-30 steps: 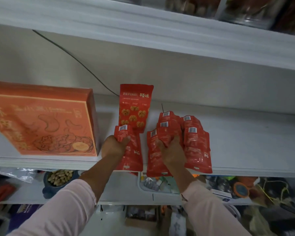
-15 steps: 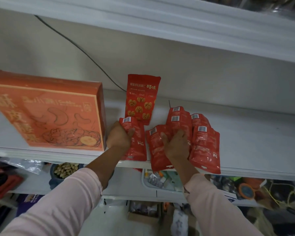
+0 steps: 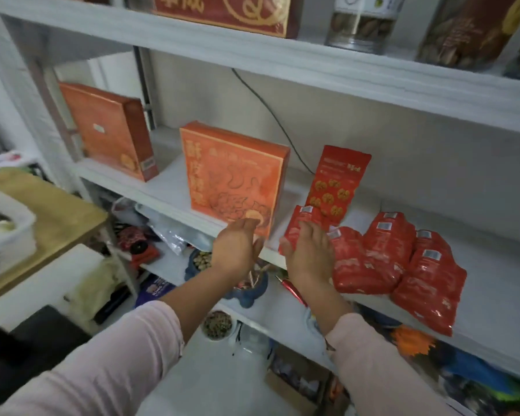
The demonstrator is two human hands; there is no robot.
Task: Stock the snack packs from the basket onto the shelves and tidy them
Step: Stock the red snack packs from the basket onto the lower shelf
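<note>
Several red snack packs (image 3: 382, 250) lie flat in a loose overlapping group on the white middle shelf (image 3: 493, 235). Behind them one taller red pack (image 3: 336, 181) printed with walnuts leans upright against the back wall. My right hand (image 3: 308, 253) rests flat, fingers straight, on the leftmost lying pack (image 3: 302, 216). My left hand (image 3: 237, 247) hovers open and holds nothing, just in front of the lower corner of the orange gift box (image 3: 234, 175). The white basket (image 3: 3, 235) stands on a wooden table at the far left.
A second orange box (image 3: 111, 130) stands further left on the same shelf. Jars and a red box fill the shelf above. The lower shelf holds bowls of nuts (image 3: 204, 259) and assorted clutter. A black cable (image 3: 270, 112) runs down the back wall.
My left hand has let go of the left pack and drawn back, now open. My right hand has shifted from the middle packs onto the leftmost pack. The view has swung left, showing the basket.
</note>
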